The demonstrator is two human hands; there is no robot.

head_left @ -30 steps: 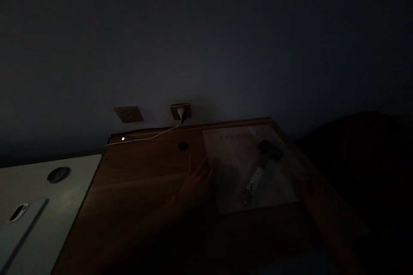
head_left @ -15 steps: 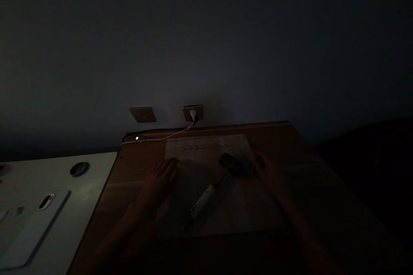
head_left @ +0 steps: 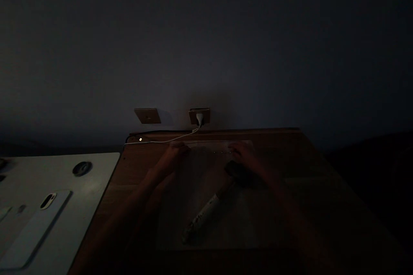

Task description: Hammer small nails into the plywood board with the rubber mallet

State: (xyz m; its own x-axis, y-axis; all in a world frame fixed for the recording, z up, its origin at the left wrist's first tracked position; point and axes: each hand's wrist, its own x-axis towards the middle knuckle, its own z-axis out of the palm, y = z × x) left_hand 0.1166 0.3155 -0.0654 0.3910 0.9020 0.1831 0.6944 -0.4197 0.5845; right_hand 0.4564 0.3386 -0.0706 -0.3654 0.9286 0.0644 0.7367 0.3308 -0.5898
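The room is very dim, with a plain wall (head_left: pixel 206 51) behind a brown wooden desk (head_left: pixel 306 163) and one white table (head_left: pixel 100 184) adjoining it on the left. Two square plates are on the wall: a left plate (head_left: pixel 147 116) and a right plate (head_left: pixel 192 116), the latter holding one white plug (head_left: pixel 199 118) whose pale cable (head_left: pixel 174 139) trails along the desk's back edge. One pale sheet (head_left: pixel 193 184) lies on the desk, and one hammer (head_left: pixel 203 215) rests slantwise upon it, dark head toward the far right. The person's two hands are apart, the left hand (head_left: pixel 177 150) at the sheet's far left corner, the right hand (head_left: pixel 241 151) near its far right; whether either grips anything cannot be told. Three tiny bright dots (head_left: pixel 222 152) show between them. The white table bears one dark round object (head_left: pixel 82 168) and one pale phone-shaped slab (head_left: pixel 37 234), among others.
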